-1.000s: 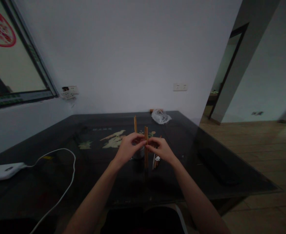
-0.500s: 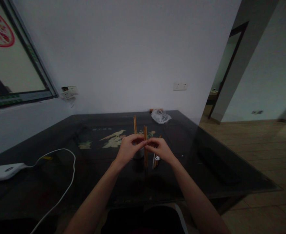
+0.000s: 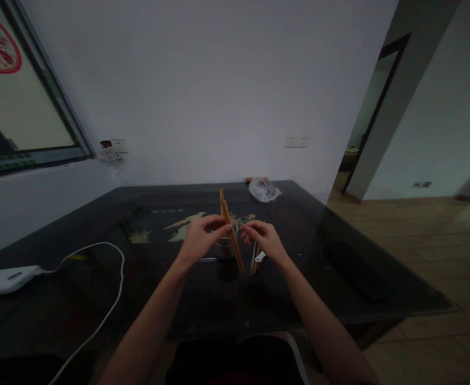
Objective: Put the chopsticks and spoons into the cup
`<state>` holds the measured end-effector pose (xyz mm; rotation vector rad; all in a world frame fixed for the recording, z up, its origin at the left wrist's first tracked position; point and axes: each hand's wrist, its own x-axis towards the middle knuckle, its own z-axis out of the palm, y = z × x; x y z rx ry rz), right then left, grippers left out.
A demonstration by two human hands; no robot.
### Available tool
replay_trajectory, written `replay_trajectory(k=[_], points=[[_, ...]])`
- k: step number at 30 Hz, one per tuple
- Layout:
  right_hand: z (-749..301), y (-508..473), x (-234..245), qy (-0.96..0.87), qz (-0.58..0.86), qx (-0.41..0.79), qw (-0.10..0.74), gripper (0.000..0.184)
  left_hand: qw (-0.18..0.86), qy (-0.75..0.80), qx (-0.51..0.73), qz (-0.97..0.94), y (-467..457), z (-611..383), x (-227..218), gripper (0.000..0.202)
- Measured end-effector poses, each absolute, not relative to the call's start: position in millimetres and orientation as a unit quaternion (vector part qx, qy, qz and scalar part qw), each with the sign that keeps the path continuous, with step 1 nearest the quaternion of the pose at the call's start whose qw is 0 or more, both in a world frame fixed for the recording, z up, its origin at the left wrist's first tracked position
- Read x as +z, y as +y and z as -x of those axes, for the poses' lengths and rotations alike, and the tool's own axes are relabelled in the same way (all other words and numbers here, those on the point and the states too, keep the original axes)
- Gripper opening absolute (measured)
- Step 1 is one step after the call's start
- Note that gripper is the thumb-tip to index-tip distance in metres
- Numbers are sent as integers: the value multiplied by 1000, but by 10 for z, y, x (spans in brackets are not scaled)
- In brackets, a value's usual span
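My left hand is closed, pinching a pair of wooden chopsticks between thumb and fingers. They lean, tops to the left and lower ends to the right. My right hand is just right of them, apart from them, its fingers curled. Below its palm, a small bundle of sticks hangs down, apparently chopsticks with a pale, thin stick, gripped by the lower fingers. A small white piece shows beside it. Behind my left hand stands a cup, partly hidden, with more chopsticks upright in it.
The dark glossy table bears a bird-and-flower picture. A crumpled clear plastic bag lies by the wall. At left are a white power bank-like device and its white cable. A dark flat object lies at right.
My right hand has come away from the chopsticks in my left hand. Those chopsticks have gone from upright to leaning, and my left hand has shifted slightly left.
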<state>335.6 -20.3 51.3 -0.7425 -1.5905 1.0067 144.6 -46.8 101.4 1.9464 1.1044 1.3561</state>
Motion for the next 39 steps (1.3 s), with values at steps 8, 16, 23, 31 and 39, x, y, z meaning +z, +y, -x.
replay_trajectory(k=[8, 16, 23, 31, 39], points=[[-3299, -56, 305, -613, 355, 380, 595, 33, 224, 374, 613, -659, -275, -1088, 1478, 24], [-3223, 74, 47, -665, 386, 365, 525, 65, 198, 387, 664, -608, 244, -916, 1473, 32], [-3228, 101, -26, -680, 416, 361, 484, 75, 272, 396, 624, -616, 474, -985, 1293, 34], [-3207, 105, -11, -693, 403, 400, 443, 82, 288, 402, 588, -641, 574, -1075, 1163, 26], [-3125, 220, -16, -713, 352, 425, 433, 85, 253, 431, 539, -678, 661, -1133, 1061, 22]])
